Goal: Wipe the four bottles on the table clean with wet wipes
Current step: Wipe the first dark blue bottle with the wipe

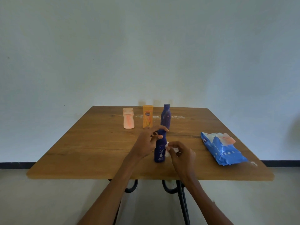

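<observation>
A dark blue Nivea bottle stands upright near the middle of the wooden table. My left hand grips its upper part and cap, thumb and fingers curled round it. My right hand pinches a crumpled white wet wipe against the bottle's right side. Behind, in a row, stand a pale pink bottle, an orange bottle and a taller dark blue bottle.
A blue pack of wet wipes lies on the table's right side with its flap open. A white smear marks the tabletop behind the far bottles. A plain wall rises behind the table, whose black metal legs show below.
</observation>
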`<state>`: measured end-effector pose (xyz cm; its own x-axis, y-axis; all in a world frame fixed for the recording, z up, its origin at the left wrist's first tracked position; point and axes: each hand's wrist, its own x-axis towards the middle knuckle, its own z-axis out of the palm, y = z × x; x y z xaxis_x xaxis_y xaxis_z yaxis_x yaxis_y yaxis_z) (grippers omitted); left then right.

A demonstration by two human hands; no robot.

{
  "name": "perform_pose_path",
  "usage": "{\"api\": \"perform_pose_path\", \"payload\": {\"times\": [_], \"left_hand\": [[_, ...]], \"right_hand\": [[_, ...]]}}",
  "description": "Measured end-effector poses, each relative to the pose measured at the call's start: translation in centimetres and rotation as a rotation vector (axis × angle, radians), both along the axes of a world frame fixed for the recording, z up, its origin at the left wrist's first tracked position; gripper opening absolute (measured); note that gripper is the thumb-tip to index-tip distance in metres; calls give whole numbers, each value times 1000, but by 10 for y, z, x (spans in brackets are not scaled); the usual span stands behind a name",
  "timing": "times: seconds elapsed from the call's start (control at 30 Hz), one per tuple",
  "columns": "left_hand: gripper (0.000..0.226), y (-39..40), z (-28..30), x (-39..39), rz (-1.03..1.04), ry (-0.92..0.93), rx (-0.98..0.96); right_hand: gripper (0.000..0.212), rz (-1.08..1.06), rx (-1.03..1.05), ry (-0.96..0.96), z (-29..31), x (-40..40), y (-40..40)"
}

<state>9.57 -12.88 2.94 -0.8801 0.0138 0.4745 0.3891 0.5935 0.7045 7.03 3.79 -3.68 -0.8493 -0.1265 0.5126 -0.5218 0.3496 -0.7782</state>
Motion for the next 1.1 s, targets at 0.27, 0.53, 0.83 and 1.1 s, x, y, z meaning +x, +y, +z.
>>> {"api": "perform_pose_path", "payload": {"times": [0.27,0.53,0.83,1.1], "left_hand": [[34,2,4,6,68,46,-74],[26,1,0,6,199,126,189],[22,-5,-7,2,68,-72,711],[26,-5,-16,-8,-137,-213,1261]], "right_hand": [[7,60,119,-166,-20,9,2],[8,77,83,-181,-18,14,1],[11,117,-20,0,-12,26,-10],[11,112,-86,60,0,29,-13]]}}
